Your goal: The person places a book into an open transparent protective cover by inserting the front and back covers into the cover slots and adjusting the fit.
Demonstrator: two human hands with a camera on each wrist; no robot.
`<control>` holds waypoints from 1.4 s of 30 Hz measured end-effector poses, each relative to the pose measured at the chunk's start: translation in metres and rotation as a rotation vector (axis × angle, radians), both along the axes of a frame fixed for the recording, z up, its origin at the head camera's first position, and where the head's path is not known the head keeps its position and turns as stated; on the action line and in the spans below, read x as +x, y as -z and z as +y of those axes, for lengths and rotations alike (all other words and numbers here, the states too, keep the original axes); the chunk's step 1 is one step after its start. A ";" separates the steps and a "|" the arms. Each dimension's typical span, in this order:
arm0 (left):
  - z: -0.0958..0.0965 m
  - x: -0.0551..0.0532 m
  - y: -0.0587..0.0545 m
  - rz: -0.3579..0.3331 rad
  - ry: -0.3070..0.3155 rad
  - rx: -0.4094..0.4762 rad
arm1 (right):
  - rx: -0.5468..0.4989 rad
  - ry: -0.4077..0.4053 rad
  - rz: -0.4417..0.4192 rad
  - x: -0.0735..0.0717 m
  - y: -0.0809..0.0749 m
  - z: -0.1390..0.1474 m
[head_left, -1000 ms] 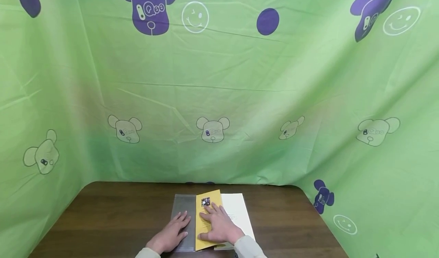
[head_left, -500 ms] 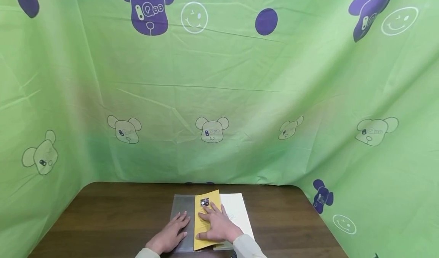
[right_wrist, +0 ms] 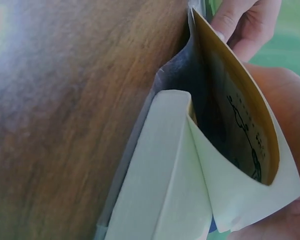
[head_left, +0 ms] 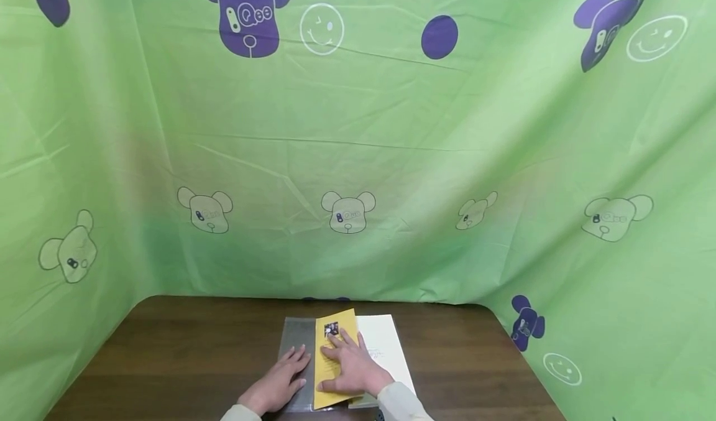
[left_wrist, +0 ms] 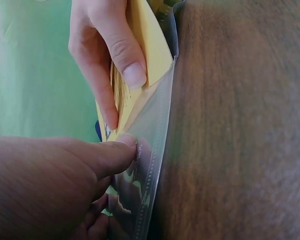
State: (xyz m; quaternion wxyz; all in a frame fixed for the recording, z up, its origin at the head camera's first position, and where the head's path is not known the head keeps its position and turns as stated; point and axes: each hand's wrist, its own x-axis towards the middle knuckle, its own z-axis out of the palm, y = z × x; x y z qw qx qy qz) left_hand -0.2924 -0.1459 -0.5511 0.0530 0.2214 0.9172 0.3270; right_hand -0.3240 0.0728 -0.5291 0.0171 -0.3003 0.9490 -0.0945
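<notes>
A book [head_left: 386, 340] with pale pages lies on the table, its yellow flap [head_left: 341, 318] turned to the left. The flap carries a small photo and print. A clear plastic cover [head_left: 299, 331] spreads out left of it. On this plastic rests my left hand [head_left: 276, 380], fingers stretched out, the thumb near the flap's edge in the left wrist view. My right hand [head_left: 355, 368] presses on the yellow flap with spread fingers. In the right wrist view the flap [right_wrist: 239, 115] bows up from the page block [right_wrist: 150, 165], and the plastic shows beneath it.
A brown wooden table [head_left: 184, 352] carries everything. Green printed cloth [head_left: 268, 259] hangs behind it and at both sides.
The yellow flap has slid slightly left over the clear plastic, and my right hand has shifted left with it. My left hand has stayed in place.
</notes>
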 end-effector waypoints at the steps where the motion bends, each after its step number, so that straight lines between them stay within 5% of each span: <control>1: 0.000 0.001 0.000 0.014 0.000 0.005 | -0.002 -0.005 0.002 0.000 0.000 0.000; 7: -0.001 0.003 -0.001 0.052 0.003 -0.005 | -0.008 -0.029 0.005 -0.003 0.004 0.001; 19: -0.004 0.002 -0.004 -0.016 -0.018 -0.005 | -0.050 -0.004 -0.048 -0.006 0.006 0.000; 27: -0.008 0.002 -0.007 0.008 0.048 0.003 | -0.089 -0.015 -0.087 -0.008 0.002 0.006; 42: -0.008 0.003 -0.002 0.010 0.035 0.012 | -0.082 -0.013 -0.058 -0.008 0.002 0.000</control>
